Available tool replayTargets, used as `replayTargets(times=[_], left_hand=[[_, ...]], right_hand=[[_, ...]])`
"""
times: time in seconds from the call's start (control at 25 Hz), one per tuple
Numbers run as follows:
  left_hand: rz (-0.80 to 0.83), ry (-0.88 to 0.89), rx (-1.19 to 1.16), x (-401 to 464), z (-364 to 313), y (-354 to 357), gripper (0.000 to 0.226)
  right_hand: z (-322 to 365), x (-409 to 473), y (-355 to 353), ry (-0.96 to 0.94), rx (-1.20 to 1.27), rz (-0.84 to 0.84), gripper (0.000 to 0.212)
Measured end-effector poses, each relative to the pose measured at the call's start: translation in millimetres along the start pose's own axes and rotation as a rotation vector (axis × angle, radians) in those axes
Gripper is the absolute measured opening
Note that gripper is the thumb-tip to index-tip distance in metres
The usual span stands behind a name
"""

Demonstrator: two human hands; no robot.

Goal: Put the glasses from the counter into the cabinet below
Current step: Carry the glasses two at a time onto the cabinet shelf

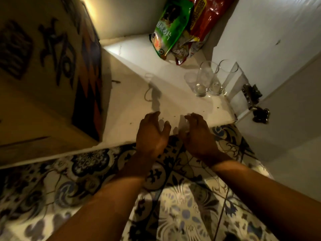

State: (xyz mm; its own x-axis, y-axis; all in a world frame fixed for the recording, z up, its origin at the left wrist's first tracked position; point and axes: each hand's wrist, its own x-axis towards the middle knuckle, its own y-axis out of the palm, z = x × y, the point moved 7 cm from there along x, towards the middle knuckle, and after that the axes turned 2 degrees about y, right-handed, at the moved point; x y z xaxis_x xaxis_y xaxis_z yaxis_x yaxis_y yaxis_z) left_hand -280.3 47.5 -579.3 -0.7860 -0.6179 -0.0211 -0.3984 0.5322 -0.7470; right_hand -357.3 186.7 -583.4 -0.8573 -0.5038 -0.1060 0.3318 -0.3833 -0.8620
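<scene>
Both hands hover at the front edge of the cabinet shelf with fingers loosely curled toward each other. The left hand and right hand look to be cupping a clear glass between them, though it is too faint and blurred to say whether they grip it or merely flank it.

Farther in, to the right, three glasses stand upright in a tight cluster, touching or nearly so, beside the white wall. Behind them lie snack bags; a cardboard box fills the left.

These glasses are likely light, rigid, smooth-sided and breakable — best held round the mid-body, one per hand, and set down gently, clear of the cluster so they don't clink.
</scene>
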Motion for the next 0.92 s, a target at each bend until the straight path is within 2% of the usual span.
replayTargets(times=[0.12, 0.28, 0.44, 0.52, 0.64, 0.76, 0.92], left_hand=[[-0.077, 0.052, 0.029, -33.8, -9.9, -33.2, 0.058], [0.072, -0.086, 0.059, -60.6, -34.2, -63.7, 0.056], [0.098, -0.133, 0.041, -88.8, -84.4, -101.5, 0.051], [0.076, -0.149, 0.027, -103.6, -111.5, -126.2, 0.051], [0.084, -0.177, 0.043, -124.0, -149.9, -164.9, 0.052], [0.102, -0.163, 0.004, -147.1, -190.0, -213.8, 0.052], [0.073, -0.169, 0.002, -163.6, -238.3, -288.4, 0.053]], right_hand=[[13.4, -26.0, -14.9, 0.025, 0.018, 0.104, 0.059], [27.7, -59.5, -52.5, 0.084, 0.136, 0.147, 0.06], [36.2, -92.7, -110.1, 0.139, 0.164, 0.165, 0.061], [41.4, -112.2, -142.3, 0.238, 0.164, 0.186, 0.048], [60.8, -134.9, -191.7, 0.289, 0.21, 0.13, 0.044], [93.3, -155.8, -244.9, 0.268, 0.29, 0.075, 0.055], [148.2, -183.7, -315.4, 0.202, 0.287, 0.048, 0.055]])
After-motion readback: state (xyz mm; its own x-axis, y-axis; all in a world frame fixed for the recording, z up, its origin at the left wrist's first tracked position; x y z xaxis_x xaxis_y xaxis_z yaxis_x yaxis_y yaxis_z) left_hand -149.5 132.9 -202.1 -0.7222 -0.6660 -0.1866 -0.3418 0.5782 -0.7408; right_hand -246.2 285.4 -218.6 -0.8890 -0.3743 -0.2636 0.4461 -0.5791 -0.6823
